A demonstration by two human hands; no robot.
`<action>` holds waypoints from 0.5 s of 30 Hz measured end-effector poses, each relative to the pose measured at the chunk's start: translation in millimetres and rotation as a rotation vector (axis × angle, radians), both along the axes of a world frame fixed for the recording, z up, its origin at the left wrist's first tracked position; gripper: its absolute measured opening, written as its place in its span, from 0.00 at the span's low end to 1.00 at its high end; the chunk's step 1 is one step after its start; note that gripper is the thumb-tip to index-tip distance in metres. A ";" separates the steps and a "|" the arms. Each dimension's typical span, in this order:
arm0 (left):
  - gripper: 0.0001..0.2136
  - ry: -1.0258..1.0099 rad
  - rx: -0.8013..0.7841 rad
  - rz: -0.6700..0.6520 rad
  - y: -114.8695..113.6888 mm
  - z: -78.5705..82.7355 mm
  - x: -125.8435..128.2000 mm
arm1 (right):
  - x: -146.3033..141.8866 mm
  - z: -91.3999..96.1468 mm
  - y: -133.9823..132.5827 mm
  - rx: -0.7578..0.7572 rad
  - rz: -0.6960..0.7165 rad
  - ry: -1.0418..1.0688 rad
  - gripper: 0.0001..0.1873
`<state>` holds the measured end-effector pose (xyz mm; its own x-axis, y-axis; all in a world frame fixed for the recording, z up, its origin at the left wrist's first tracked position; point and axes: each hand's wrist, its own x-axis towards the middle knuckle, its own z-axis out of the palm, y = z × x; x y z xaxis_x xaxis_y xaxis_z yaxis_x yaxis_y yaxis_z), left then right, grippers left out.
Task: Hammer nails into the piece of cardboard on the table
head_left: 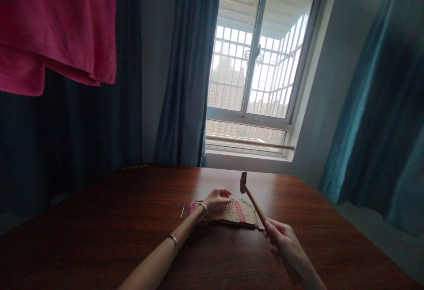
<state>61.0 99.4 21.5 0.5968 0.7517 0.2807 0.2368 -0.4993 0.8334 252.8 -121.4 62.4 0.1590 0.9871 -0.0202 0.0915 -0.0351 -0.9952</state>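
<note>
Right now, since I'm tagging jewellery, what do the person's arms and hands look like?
The left hand and right hand are ungloved, and no sleeves show. The left arm has a slim, silvery wrist bangle and, higher up, a silvery forearm bangle. No bracelet shows on the right arm.

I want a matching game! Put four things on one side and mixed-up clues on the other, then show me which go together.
Things:
1. hammer
2. left hand
3. flat piece on the table
4. cloth

Clues:
A. tan with pink bands
B. hanging at the upper left
C. gripped by the right hand
D. has a bracelet at its wrist

Right pairs: 1-C, 2-D, 3-A, 4-B
</note>
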 end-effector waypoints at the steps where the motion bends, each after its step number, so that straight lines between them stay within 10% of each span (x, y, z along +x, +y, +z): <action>1: 0.19 -0.012 -0.011 -0.010 -2.7 7.8 -2.7 | 3.9 -3.6 1.3 0.008 -0.036 -0.047 0.20; 7: 0.16 -0.018 0.036 0.074 -4.2 41.5 -20.2 | 33.7 -23.4 9.9 0.044 -0.202 -0.397 0.20; 15: 0.12 0.379 0.188 0.298 19.8 20.2 -64.2 | 52.4 -31.1 2.5 -0.066 -0.299 -0.757 0.17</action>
<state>-3.1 119.2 41.7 0.4499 0.8620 0.2333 0.6595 -0.4969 0.5641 305.2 -118.9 31.3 0.4095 0.9013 0.1416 0.7156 -0.2210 -0.6627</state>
